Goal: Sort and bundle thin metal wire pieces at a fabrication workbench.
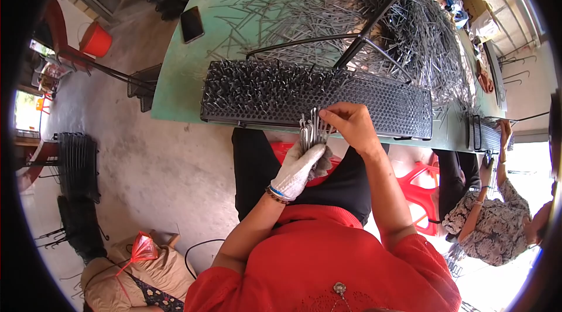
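Observation:
My left hand point(297, 172), in a white knit glove, is closed round an upright bundle of thin silvery metal rods point(310, 127). Thumb and fingertips of my bare right hand point(353, 127) pinch at the top of the bundle, on its right side; the exact piece between them is partly hidden. Just beyond both hands lies a long black perforated metal rack point(389, 103) at the table's near edge. Many dark rods point(252, 86) stand crowded in the holes of its left half, while the holes toward its right end show bare.
A green table point(178, 86) carries a large heap of loose dark rods point(418, 39) and a phone point(192, 24). A black metal bar point(377, 19) slants above the rack. At the right, another person point(489, 218) handles a similar rack. Black racks point(77, 165) are stacked at the left.

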Tool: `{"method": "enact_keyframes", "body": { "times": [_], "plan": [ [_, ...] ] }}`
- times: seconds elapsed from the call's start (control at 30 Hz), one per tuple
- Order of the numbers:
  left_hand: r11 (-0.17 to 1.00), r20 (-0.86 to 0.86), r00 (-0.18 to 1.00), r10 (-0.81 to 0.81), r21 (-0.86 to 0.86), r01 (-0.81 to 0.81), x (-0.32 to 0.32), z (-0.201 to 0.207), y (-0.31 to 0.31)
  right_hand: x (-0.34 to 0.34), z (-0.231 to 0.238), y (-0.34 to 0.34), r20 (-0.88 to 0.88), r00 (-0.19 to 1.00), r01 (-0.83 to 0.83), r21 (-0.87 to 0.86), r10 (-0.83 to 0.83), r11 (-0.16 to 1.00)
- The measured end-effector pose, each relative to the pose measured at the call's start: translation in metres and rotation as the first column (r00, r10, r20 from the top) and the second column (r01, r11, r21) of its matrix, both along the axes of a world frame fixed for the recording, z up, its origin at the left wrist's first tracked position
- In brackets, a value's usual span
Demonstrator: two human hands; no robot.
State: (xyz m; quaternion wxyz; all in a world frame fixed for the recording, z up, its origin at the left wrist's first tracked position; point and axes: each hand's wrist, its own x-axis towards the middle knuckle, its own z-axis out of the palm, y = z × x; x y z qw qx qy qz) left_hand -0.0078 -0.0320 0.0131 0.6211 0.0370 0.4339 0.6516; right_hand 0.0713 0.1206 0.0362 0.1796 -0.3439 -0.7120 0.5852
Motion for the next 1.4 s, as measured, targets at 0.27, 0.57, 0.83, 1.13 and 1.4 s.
{"method": "enact_keyframes", "body": {
  "times": [0.27, 0.57, 0.83, 1.13, 1.4],
  "plan": [
    [0.997, -0.071, 0.996, -0.045, -0.067, 0.04, -0.003, -0.011, -0.002, -0.011, 0.018, 0.008, -0.28, 0.927, 0.265, 0.018, -0.249, 0.964],
    [0.997, 0.077, 0.997, -0.018, -0.078, 0.024, -0.006, -0.01, -0.003, -0.045, 0.017, 0.007, -0.364, 0.926, 0.326, 0.649, -0.095, 0.687],
    [0.997, 0.041, 0.999, -0.033, -0.073, 0.036, -0.007, -0.014, -0.003, -0.05, 0.009, 0.01, -0.314, 0.949, 0.258, 0.778, -0.001, 0.573],
    [0.997, 0.106, 0.994, 0.01, -0.079, -0.002, -0.008, -0.009, -0.001, -0.05, 0.011, 0.011, -0.174, 0.983, 0.139, 0.911, 0.055, 0.389],
    [0.996, 0.04, 0.999, -0.03, -0.081, 0.033, -0.006, -0.015, -0.003, -0.047, 0.011, 0.01, -0.017, 0.998, -0.009, 0.926, 0.064, 0.376]
  ]
}}
